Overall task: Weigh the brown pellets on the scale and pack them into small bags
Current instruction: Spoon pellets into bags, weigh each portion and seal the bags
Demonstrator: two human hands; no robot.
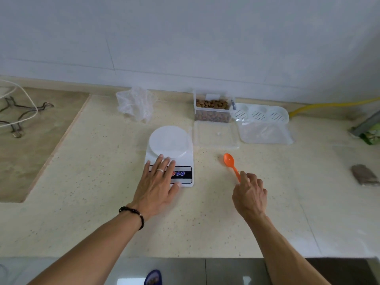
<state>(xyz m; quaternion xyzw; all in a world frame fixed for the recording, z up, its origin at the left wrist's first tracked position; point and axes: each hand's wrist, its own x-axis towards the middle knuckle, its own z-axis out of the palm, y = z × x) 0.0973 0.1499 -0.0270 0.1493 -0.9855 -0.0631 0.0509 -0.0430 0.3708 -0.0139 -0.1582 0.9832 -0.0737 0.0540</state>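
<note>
Head view: with the flat-fingered left hand (159, 183) steadying the white digital scale (170, 156), the right hand (249, 194), pinching the orange plastic spoon (231, 164), should scoop gently from the far clear tub of brown pellets (212, 109).

Hidden and cut-off parts at the counter

The left hand (158, 182) covers the scale (170, 155) display; the green packet (372, 135) is cut off at the right edge.

Nothing legible — the scale (169, 155) panel's round button marks (red, blue) are too blurred.
</note>
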